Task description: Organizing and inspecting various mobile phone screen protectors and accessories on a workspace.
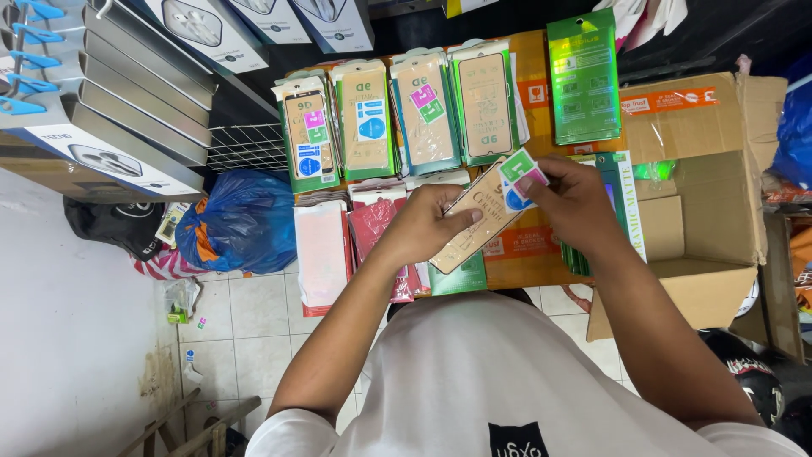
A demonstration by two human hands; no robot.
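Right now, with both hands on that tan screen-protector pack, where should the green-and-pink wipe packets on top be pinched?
Probably pinch the small wipe packets at their free upper-right edge, coming from the right, where the right hand already sits. The left hand covers the tilted tan pack's lower half, blocking that side.

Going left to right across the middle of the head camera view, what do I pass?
Blue plastic bag → pale pink packet stack → left hand → tan screen-protector packet held in both hands → right hand → open cardboard box.
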